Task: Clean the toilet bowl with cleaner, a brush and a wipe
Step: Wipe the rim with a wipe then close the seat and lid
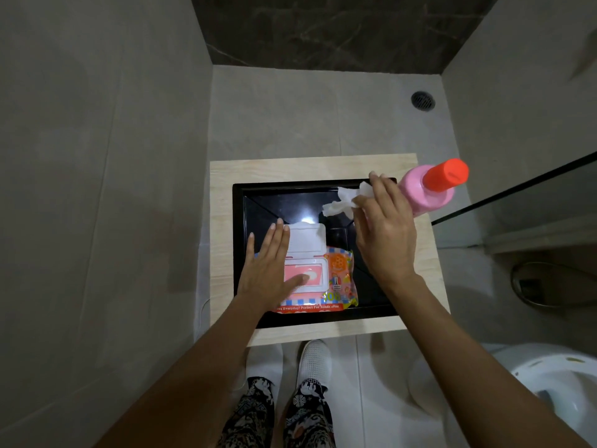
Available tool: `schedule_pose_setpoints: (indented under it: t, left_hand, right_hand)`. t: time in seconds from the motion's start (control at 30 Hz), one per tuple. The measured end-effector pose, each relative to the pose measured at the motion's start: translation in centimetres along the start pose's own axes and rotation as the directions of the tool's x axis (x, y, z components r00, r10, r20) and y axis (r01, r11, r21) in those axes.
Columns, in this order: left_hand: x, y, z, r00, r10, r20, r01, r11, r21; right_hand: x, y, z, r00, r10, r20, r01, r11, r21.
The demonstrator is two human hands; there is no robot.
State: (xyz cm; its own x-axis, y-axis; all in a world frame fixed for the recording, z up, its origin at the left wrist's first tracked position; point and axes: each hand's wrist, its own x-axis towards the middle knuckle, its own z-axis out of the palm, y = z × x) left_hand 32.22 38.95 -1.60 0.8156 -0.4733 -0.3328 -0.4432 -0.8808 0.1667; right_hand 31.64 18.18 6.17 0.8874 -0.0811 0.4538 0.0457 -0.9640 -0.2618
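Head view
Legs and shoes: patterned trousers (277,412) and white shoes (314,360) at the bottom edge, standing on the tiled floor (323,108) just in front of the table.
Left hand: the left hand (268,270) lies flat with straight fingers on the wipe pack (336,279); the thumb presses beside the pack's opening. It grips nothing.
Right hand: the right hand (384,227) pinches a white wipe (345,200) between thumb and fingers, held above the tray's far right corner.
Wipe pack: orange and pink, white flip lid (305,239) open, lying in the near half of the black tray (239,221).
Tray: rests on a light wooden table (223,195).
Cleaner: pink bottle (429,195) with red cap, upright at the table's far right corner, just beside the right hand.
Toilet bowl: white toilet bowl (549,383) at the lower right, well apart from the table.
Floor drain: round drain (423,100) at the far right.
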Motion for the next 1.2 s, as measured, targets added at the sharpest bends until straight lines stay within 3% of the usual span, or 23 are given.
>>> schedule_pose_setpoints:
  t: [0.3,0.4,0.5,0.57,0.67,0.83,1.2]
  left_hand:
    - [2.5,0.3,-2.6,0.995,0.061,0.076,-0.063,0.998,0.022]
    - [1.4,0.7,-3.2,0.995,0.077,-0.061,-0.074,0.996,0.049]
    - [-0.6,1.2,-2.5,0.947,0.158,-0.279,-0.152,0.987,0.043]
    - [-2.0,1.4,-1.5,0.924,0.185,-0.335,-0.193,0.981,0.009]
    - [-4.2,1.8,0.2,0.933,0.222,-0.284,-0.234,0.972,-0.007]
    - [-6.2,1.8,3.4,0.986,0.164,-0.018,-0.164,0.986,-0.025]
    - [-6.2,2.0,4.6,0.996,0.086,-0.020,-0.086,0.996,-0.001]
  right_hand:
    - [-7.0,1.4,0.8,0.986,0.039,0.164,-0.033,0.999,-0.035]
    - [-7.6,1.5,0.2,0.985,0.079,0.152,-0.075,0.997,-0.033]
    - [-7.7,1.5,-0.1,0.985,0.091,0.149,-0.089,0.996,-0.017]
    - [-7.9,1.4,0.0,0.982,0.093,0.162,-0.094,0.996,-0.004]
    - [-8.3,1.0,0.2,0.980,0.081,0.183,-0.085,0.996,0.016]
    - [-9.2,0.0,0.4,0.979,0.064,0.196,-0.074,0.996,0.043]
    - [-9.9,-0.2,0.8,0.965,0.084,0.250,-0.106,0.991,0.076]
